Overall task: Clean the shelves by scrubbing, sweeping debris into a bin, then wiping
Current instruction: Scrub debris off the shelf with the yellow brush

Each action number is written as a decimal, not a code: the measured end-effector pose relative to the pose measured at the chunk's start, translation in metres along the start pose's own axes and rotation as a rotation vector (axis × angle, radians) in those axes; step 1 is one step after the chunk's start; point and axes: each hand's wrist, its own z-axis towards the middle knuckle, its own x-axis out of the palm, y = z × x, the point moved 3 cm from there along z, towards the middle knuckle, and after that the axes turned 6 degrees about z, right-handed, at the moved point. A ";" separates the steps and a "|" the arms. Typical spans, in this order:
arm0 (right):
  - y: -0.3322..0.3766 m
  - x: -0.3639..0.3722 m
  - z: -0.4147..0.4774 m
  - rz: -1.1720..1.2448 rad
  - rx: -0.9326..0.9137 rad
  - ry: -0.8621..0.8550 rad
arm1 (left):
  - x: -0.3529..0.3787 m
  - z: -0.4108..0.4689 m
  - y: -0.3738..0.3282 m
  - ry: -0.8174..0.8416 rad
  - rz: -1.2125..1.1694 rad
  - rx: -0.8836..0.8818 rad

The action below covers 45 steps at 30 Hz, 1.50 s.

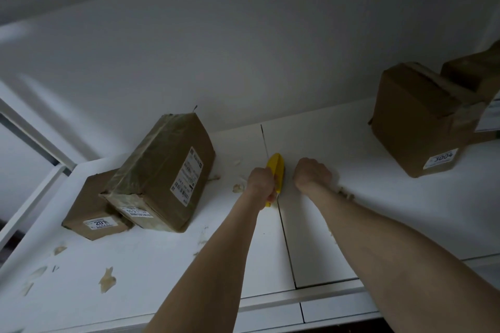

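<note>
A white shelf (351,197) spreads across the view, smeared with brownish dirt patches (107,280) on its left part and near its middle. My left hand (261,180) grips a yellow scrubbing tool (276,169) that stands on the shelf over the seam between two panels. Just right of the tool, my right hand (312,173) rests on the shelf with its fingers curled under; what it holds, if anything, is hidden. A clump of debris (345,193) lies beside my right wrist.
Two taped cardboard boxes (159,181) stand at the left, the larger leaning over the smaller one (93,213). Another box (418,121) labelled 3004 stands at the right, with more boxes (476,73) behind it. The white back wall (243,62) rises behind the shelf.
</note>
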 end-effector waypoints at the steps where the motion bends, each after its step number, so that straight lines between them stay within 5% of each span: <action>1: 0.001 0.000 -0.001 -0.017 -0.010 0.009 | 0.000 0.000 0.000 -0.003 0.004 -0.001; 6: 0.000 -0.002 -0.002 0.026 -0.004 0.107 | -0.002 0.004 0.000 0.013 0.020 0.029; 12: -0.011 -0.017 -0.003 0.469 0.032 0.246 | -0.002 0.002 0.000 -0.011 0.009 0.019; 17: -0.038 -0.039 -0.012 0.792 0.138 0.189 | 0.001 -0.001 0.001 -0.018 0.058 0.030; 23: -0.083 -0.068 -0.030 0.904 0.169 0.147 | 0.018 -0.024 0.003 0.061 0.018 0.122; 31: -0.120 -0.081 -0.053 0.827 0.189 0.172 | 0.056 -0.062 -0.006 0.181 0.027 0.175; 45: -0.132 -0.063 -0.075 0.254 0.014 0.147 | 0.063 -0.064 -0.008 0.080 0.176 0.227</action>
